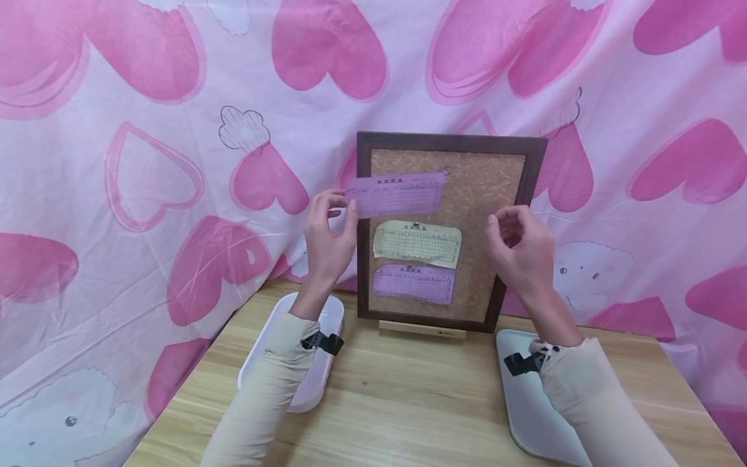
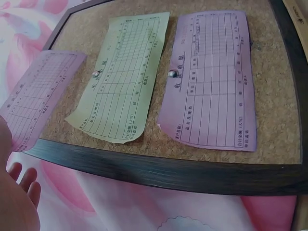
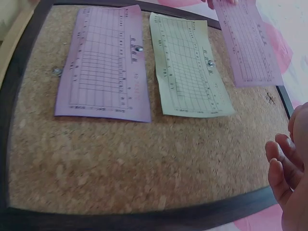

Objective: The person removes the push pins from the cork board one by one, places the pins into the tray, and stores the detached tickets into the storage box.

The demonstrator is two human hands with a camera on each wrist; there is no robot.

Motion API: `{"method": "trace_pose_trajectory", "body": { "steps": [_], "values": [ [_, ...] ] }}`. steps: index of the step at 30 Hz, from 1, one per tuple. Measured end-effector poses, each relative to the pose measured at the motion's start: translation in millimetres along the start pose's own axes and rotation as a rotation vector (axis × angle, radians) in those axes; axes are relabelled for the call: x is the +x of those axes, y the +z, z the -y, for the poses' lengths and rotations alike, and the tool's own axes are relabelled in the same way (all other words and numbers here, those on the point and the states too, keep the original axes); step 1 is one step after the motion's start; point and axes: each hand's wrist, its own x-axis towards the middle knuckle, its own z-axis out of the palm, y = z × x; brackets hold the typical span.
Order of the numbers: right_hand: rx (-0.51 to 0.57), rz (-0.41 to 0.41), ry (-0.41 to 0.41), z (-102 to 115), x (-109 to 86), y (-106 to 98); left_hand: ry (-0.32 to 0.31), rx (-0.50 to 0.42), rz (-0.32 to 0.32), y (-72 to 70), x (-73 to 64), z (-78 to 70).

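Note:
My left hand (image 1: 331, 237) pinches the left end of a purple receipt slip (image 1: 399, 194), held across the upper left of a framed corkboard (image 1: 490, 259). Below it, a pale yellow receipt slip (image 1: 417, 243) and a second purple slip (image 1: 413, 285) hang on the cork. Each has a silver pushpin at its printed heading, such as the pin (image 2: 173, 73) in the left wrist view. My right hand (image 1: 522, 250) is raised by the board's right edge, fingers curled and thumb near the index finger. Nothing shows between them; the right wrist view cuts off those fingertips.
The board leans on a wooden base strip (image 1: 423, 329) on the wood-grain table (image 1: 397, 402). A white tray (image 1: 315, 389) lies under my left forearm, a pale grey-green tray (image 1: 531, 402) under the right. Behind hangs a pink heart-patterned cloth (image 1: 327, 117). A clear pin (image 3: 57, 71) sits low on the cork.

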Motion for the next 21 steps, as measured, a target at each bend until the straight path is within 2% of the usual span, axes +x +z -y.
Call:
{"method": "trace_pose_trajectory", "body": {
  "steps": [5, 10, 15, 21],
  "values": [
    [-0.024, -0.011, 0.022, -2, -13.9, -11, -0.008, -0.056, -0.031, -3.9, -9.4, -5.1],
    [-0.059, -0.010, 0.073, -8, -31.2, -24, -0.042, -0.083, -0.064, -11.4, -18.5, -7.9],
    [-0.049, -0.012, 0.125, -18, -52.0, -36, -0.078, -0.152, -0.088, -26.1, -27.3, -3.1],
    [-0.058, -0.005, 0.203, -26, -76.7, -53, -0.110, -0.231, -0.080, -44.0, -40.8, 4.7]
  ]
}}
